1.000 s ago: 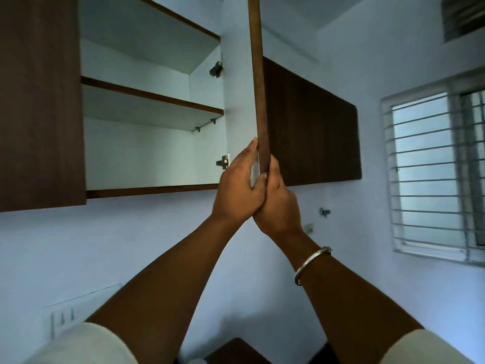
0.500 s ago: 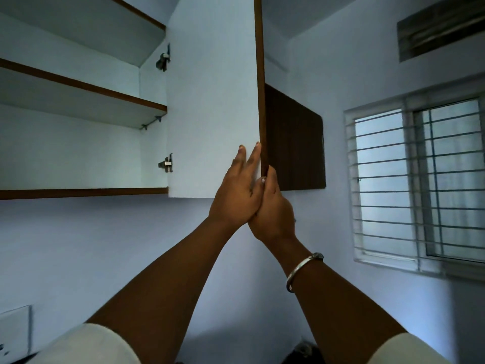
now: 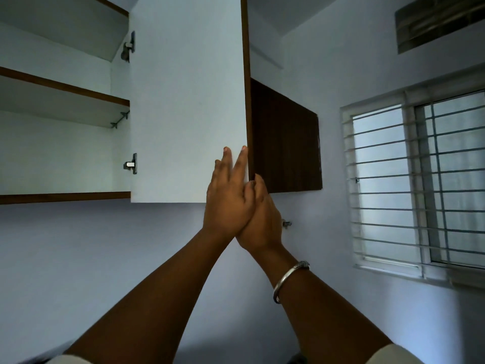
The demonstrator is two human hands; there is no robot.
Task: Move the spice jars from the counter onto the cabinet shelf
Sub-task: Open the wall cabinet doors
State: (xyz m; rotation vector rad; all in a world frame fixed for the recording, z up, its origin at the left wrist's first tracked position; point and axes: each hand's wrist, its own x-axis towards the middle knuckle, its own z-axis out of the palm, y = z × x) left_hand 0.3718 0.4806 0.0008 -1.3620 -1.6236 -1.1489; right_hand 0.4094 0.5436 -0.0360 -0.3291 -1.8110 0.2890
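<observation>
The wall cabinet stands with its door swung wide, white inner face toward me. My left hand lies flat against that inner face near the door's lower right edge, fingers stretched upward. My right hand is pressed beside it, fingers hooked on the door's brown edge. Inside the cabinet I see a white shelf with a brown front strip and the bottom board; nothing stands on what I can see of them. No spice jars and no counter are in view.
A closed dark-brown cabinet door hangs right of the open one. A barred window fills the right wall, with a vent above it. Two metal hinges sit on the cabinet side. A small wall fitting shows behind my right hand.
The door has swung further open to the right, showing more of its white inner face. My left hand's fingers have flattened against it, and the view has turned toward the window.
</observation>
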